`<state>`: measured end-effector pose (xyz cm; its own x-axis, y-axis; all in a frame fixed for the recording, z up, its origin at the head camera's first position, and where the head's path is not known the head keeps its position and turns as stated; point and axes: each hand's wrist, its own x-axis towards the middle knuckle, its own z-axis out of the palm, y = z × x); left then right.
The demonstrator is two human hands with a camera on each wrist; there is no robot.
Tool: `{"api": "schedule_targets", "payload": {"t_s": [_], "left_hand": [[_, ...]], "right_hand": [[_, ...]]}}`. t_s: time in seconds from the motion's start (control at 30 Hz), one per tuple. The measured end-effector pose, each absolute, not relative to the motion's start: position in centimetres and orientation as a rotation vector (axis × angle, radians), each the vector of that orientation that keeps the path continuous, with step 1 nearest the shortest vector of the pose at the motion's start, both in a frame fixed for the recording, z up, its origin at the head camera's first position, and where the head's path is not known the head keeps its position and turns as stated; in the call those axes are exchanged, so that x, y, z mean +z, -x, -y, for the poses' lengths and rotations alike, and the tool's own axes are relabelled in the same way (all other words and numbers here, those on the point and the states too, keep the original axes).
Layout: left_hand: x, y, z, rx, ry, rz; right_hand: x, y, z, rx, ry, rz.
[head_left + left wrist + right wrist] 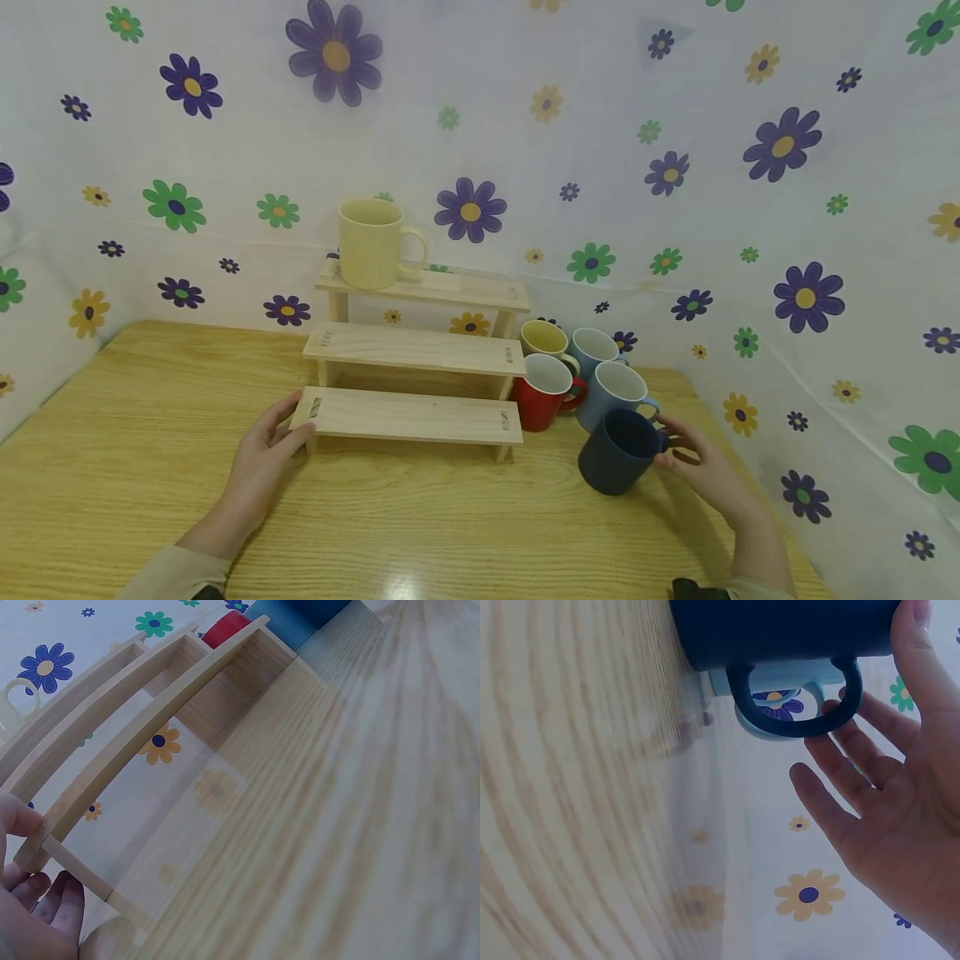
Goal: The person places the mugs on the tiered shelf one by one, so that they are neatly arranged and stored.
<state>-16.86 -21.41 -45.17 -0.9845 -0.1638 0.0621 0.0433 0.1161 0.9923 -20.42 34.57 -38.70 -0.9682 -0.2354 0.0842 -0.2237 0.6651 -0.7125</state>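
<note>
My left hand holds the left end of the lowest step of a three-tier wooden rack, thumb on top and fingers underneath, as the left wrist view shows. At the right, my right hand is at the handle side of a dark blue mug. In the right wrist view, the thumb lies at the mug's rim and fingertips touch its handle; the lower fingers are spread free. The mug is mouth up, in front of a light blue mug.
A pale yellow mug stands on the top tier, at its left end. Beside the rack's right end are a red mug, a yellow mug and another light blue mug. A flowered cloth hangs behind the wooden table.
</note>
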Motion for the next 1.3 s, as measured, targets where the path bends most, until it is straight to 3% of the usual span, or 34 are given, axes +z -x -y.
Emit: {"api": "schedule_targets", "payload": {"t_s": [0.47,1.3], "left_hand": [[-45.3,16.9,21.5,-1.997,-0.128,2.227],[-45.4,17.1,21.6,-1.977,-0.143,2.236]], "right_hand": [[-39.4,20.5,-34.2,-1.367,0.359,-2.714],[-41.0,20.6,-34.3,-1.685,0.532,-2.505]]}}
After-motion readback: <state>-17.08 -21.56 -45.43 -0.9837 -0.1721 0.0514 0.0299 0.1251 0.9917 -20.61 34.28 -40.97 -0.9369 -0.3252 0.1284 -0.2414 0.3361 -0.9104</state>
